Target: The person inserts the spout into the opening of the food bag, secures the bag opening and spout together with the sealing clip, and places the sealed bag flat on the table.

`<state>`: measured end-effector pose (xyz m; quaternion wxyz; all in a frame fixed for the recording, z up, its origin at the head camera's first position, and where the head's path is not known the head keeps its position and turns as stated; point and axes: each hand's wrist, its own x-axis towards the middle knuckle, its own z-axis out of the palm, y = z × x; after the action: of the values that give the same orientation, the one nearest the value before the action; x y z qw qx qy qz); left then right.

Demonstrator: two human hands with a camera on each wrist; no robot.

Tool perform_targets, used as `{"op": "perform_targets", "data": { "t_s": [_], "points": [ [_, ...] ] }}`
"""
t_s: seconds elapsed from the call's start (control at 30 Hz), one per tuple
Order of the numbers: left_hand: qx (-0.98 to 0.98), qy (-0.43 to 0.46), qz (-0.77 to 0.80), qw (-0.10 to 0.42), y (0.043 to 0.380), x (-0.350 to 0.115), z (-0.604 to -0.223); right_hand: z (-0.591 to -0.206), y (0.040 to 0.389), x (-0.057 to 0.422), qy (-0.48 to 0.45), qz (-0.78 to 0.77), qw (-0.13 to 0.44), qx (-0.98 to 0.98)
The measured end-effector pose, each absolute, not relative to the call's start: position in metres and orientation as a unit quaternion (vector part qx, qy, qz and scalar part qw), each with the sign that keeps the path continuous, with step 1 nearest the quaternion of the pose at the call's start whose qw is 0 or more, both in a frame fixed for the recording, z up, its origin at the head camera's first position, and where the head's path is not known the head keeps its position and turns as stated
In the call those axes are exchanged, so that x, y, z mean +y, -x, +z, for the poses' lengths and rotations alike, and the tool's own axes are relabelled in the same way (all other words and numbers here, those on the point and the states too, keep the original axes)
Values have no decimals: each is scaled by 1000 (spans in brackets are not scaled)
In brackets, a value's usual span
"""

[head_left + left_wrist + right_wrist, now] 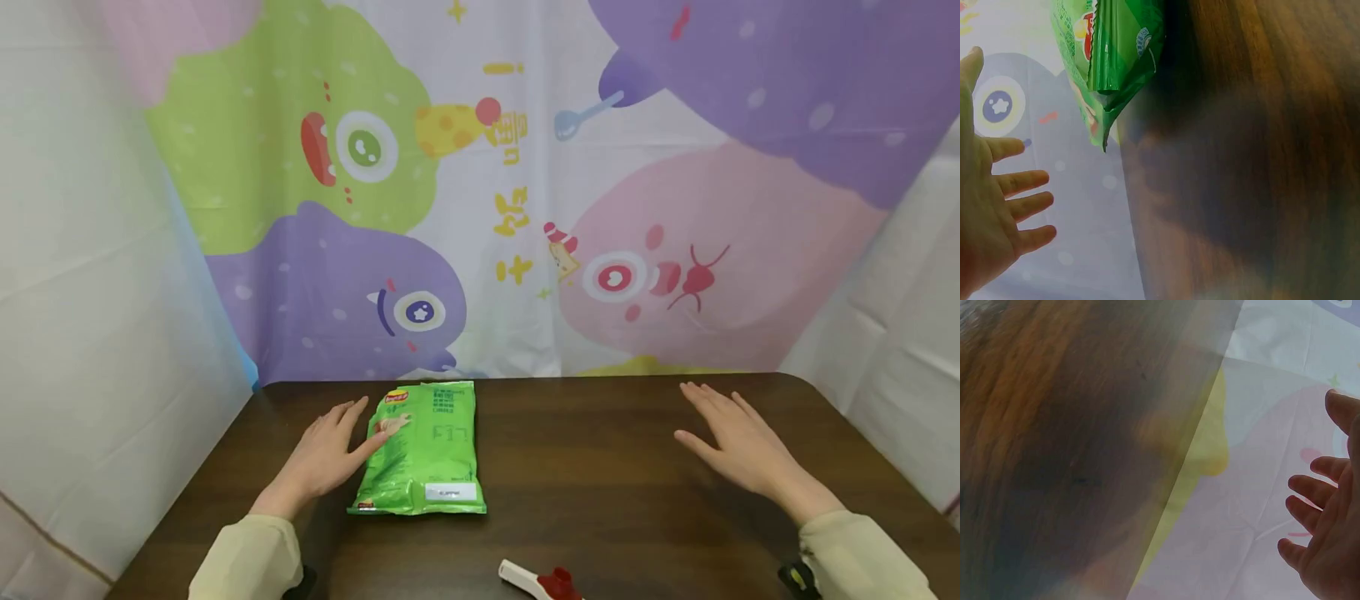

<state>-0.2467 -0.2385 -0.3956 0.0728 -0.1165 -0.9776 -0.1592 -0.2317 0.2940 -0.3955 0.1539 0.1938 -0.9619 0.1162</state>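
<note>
The green bag (431,458) lies just to the right of the left grip (322,458), on the bench (585,458) left of its middle, with 1 end close to the far edge. Its long axis runs from the far edge towards the near edge, so the left grip faces a long side rather than an end. The left grip is clearly nearer; the right grip (738,446) hangs well apart, towards the far right corner. A sideways approach by the left grip looks the shortest, while the right would have to cross most of the bench.

Both grips are spread, fingers extended with gaps between them, and neither holds anything. In the head view the left thumb overlaps the bag's long side, but the left wrist view shows background between the fingers and the bag, so the 2 look apart.

The height of each grip above the bench is hard to judge. A red-and-white tool (540,581) sits towards the near edge, cut off by the frame, so its kind is unclear. The near edge itself is out of view. The small print on the bag's white label (450,492) is unreadable.
</note>
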Motion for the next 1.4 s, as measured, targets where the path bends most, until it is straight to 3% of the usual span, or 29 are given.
{"op": "perform_targets", "data": {
  "t_s": [0.7, 1.4],
  "points": [
    [-976, 67, -209, 3, 246, -236, -398, -399, 245, 238, -209, 184, 106, -955],
    [-970, 60, -237, -11, 246, -229, -401, -407, 244, 197, -205, 270, 56, -939]
  ]
}}
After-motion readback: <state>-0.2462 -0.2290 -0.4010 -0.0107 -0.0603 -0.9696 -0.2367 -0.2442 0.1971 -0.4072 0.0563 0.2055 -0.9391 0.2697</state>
